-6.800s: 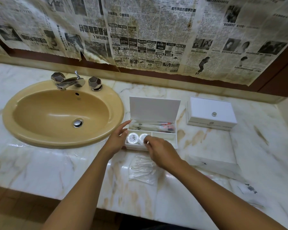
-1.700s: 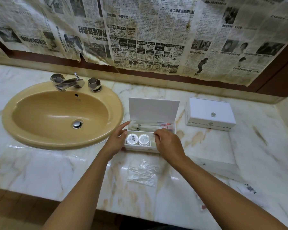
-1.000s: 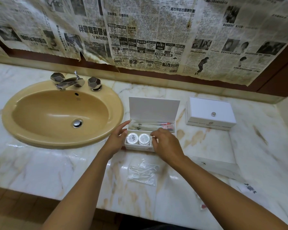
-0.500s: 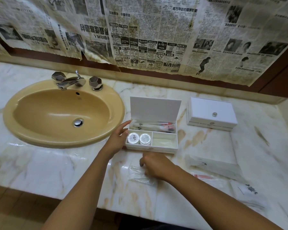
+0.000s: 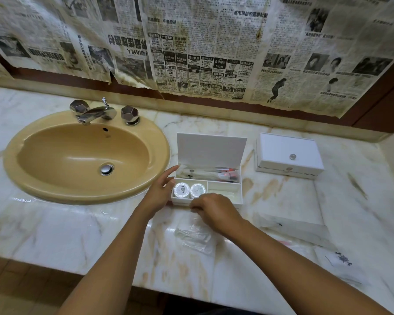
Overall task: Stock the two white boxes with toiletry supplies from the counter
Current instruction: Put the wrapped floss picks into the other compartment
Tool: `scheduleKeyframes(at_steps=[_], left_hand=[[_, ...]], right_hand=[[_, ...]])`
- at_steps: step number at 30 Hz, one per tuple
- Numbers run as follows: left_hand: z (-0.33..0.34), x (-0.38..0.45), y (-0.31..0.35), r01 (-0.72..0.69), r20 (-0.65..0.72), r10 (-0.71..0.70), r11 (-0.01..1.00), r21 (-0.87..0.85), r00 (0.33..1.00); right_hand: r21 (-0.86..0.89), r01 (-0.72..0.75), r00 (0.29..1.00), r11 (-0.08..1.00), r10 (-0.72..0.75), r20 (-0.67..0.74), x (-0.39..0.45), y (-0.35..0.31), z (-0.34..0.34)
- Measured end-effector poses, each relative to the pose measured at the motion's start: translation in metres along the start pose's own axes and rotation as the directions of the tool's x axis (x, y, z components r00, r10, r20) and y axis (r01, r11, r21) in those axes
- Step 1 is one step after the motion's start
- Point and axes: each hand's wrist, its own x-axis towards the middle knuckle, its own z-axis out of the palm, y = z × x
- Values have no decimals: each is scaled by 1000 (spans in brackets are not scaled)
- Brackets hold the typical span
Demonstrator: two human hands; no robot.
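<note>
The right hand [image 5: 215,211] is pinching the top edge of the clear packet [image 5: 195,234], which is lying just below its fingertips. It's looking light, floppy and slippery, so grip the edge. The left hand [image 5: 160,192] is bracing the open box [image 5: 210,153], fingers straight.

Dim, warm, even light; soft glare streaks on the marble counter [image 5: 55,228] and a highlight inside the sink [image 5: 82,158]. Wide-angle bending curves the edges. The right hand [image 5: 214,212] and clear packets [image 5: 195,235] are motion-blurred
</note>
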Motion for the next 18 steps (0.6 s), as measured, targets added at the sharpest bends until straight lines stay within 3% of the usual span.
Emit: scheduleKeyframes(at_steps=[5,9,14,18], left_hand=[[0,2,-1,-3,2,3,1000,-15,1000],[0,2,-2,-5,5,5,1000,-9,1000],[0,1,1,3,5,-2,1000,-14,1000],[0,0,1,3,7,-3,1000,-18,1000]], right_hand=[[73,-88,979,993,99,-177,10,9,-22],[0,-159,961,987,155,-230,13,21,-31],[-64,-272,961,960,267,-74,8,31,-20],[15,-356,934,934,356,-13,6,33,-12]])
